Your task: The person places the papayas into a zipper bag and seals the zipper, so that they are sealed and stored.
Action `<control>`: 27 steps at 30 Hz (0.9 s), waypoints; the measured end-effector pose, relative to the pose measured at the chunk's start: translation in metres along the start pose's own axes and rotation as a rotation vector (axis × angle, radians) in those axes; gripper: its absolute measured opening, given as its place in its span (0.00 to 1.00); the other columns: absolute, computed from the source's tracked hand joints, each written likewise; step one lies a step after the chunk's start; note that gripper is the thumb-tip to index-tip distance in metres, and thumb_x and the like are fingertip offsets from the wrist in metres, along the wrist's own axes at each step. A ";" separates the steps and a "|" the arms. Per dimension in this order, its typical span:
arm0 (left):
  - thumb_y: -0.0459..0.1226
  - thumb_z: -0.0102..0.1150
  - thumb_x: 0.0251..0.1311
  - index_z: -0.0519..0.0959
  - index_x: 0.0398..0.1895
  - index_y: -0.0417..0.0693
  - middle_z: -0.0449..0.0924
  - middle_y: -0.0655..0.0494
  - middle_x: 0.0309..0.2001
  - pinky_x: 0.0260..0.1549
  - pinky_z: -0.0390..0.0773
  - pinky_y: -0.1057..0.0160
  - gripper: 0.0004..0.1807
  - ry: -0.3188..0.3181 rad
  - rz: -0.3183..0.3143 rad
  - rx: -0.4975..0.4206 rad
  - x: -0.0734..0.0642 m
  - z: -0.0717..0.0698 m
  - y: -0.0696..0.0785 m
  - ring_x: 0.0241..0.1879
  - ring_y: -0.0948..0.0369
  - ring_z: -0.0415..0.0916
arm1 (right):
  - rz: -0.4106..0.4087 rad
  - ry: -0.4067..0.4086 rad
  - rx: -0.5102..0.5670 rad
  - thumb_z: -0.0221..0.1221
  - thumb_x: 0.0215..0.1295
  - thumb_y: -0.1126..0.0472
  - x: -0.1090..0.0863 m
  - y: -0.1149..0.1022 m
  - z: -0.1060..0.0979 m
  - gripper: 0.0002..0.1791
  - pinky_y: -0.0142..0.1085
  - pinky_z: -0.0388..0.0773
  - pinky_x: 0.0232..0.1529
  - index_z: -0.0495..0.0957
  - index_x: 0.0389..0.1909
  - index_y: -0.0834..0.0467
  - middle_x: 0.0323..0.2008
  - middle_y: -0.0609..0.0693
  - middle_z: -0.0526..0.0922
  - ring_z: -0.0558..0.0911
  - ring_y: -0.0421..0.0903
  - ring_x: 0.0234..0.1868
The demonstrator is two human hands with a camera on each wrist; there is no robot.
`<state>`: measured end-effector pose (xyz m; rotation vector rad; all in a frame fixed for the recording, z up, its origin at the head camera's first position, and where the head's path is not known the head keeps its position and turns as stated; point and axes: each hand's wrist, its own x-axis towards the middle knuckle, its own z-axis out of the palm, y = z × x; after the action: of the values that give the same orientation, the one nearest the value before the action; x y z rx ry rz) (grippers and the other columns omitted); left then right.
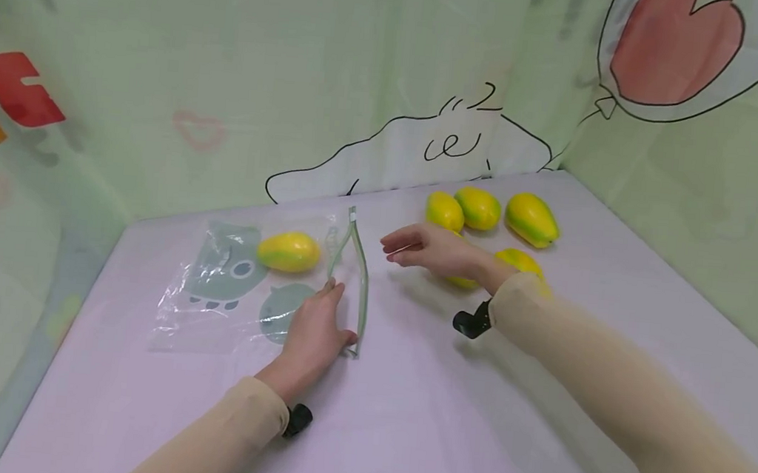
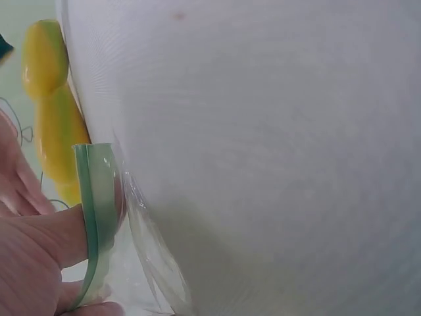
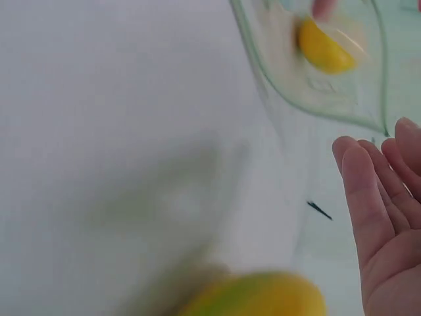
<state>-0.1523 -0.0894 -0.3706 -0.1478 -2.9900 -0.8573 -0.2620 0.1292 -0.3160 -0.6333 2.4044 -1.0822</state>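
Note:
A clear zip bag (image 1: 211,327) with a green seal and printed green shapes lies flat at the left, its mouth gaping to the right. One yellow-green mango (image 1: 289,252) is inside it. My left hand (image 1: 318,332) is at the near end of the mouth, thumb and fingers spread against the two edges. In the left wrist view the thumb (image 2: 56,234) reaches behind the green seal (image 2: 95,204). My right hand (image 1: 438,250) hovers empty just right of the mouth, fingers extended. It partly covers a mango (image 1: 464,281) behind it.
Several more mangoes (image 1: 531,219) sit at the back right of the pale table (image 1: 445,420). Printed curtains (image 1: 243,92) hang along the table's back and sides. A black wrist camera (image 1: 473,320) sticks out under the right sleeve.

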 end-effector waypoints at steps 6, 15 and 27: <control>0.32 0.82 0.42 0.71 0.69 0.33 0.69 0.37 0.72 0.67 0.74 0.47 0.46 0.012 0.009 -0.006 -0.001 -0.001 -0.003 0.67 0.39 0.73 | 0.009 0.083 0.010 0.57 0.76 0.60 -0.043 0.009 -0.045 0.26 0.51 0.73 0.70 0.70 0.71 0.61 0.65 0.61 0.79 0.80 0.55 0.64; 0.33 0.82 0.43 0.72 0.69 0.32 0.70 0.36 0.71 0.65 0.75 0.47 0.46 0.016 0.018 0.020 0.001 0.001 -0.005 0.66 0.40 0.74 | 0.134 0.259 -0.116 0.56 0.77 0.53 -0.090 0.042 -0.091 0.27 0.58 0.73 0.69 0.69 0.72 0.60 0.68 0.61 0.75 0.77 0.58 0.65; 0.33 0.82 0.44 0.71 0.69 0.33 0.69 0.37 0.72 0.67 0.74 0.47 0.46 0.002 0.012 -0.001 0.000 0.000 -0.005 0.68 0.40 0.72 | 0.261 0.055 -0.387 0.56 0.73 0.38 -0.091 0.072 -0.076 0.43 0.69 0.71 0.63 0.61 0.75 0.65 0.71 0.73 0.66 0.70 0.72 0.67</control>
<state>-0.1530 -0.0938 -0.3734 -0.1647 -2.9834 -0.8574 -0.2466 0.2666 -0.3084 -0.3938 2.6763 -0.5385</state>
